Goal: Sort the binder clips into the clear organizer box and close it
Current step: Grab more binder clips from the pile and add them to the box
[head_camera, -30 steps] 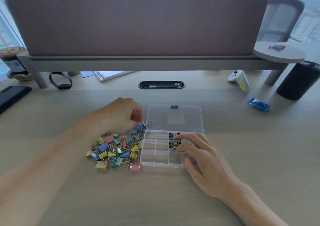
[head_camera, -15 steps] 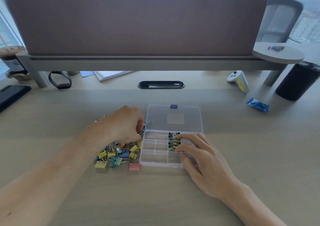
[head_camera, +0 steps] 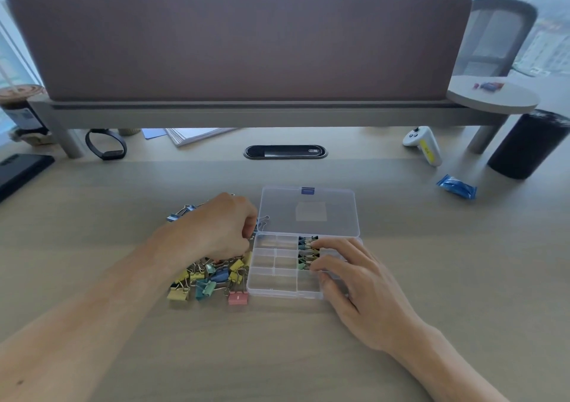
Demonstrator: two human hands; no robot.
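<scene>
The clear organizer box (head_camera: 272,282) lies open on the desk, its lid (head_camera: 336,216) folded flat behind it. Several dark and green binder clips (head_camera: 305,242) fill the compartments in its right half, while the left compartments look bare. A pile of loose pastel binder clips (head_camera: 209,281) lies just left of the box. My left hand (head_camera: 216,232) hovers over the far part of that pile, its fingers curled down and pinching a binder clip beside the box's left rim. My right hand (head_camera: 354,281) rests on the box's right side, fingers straight and spread.
A pink clip (head_camera: 238,297) sits at the box's front left corner. Behind are a cable grommet (head_camera: 285,151), a black wristband (head_camera: 106,145), papers (head_camera: 197,134), a white controller (head_camera: 424,145), a blue packet (head_camera: 457,186), a black cylinder (head_camera: 529,145) and a desk divider (head_camera: 240,43).
My left hand has slid from the pile's far edge toward me and down onto the clips by the box's left rim. My right hand has stayed on the box.
</scene>
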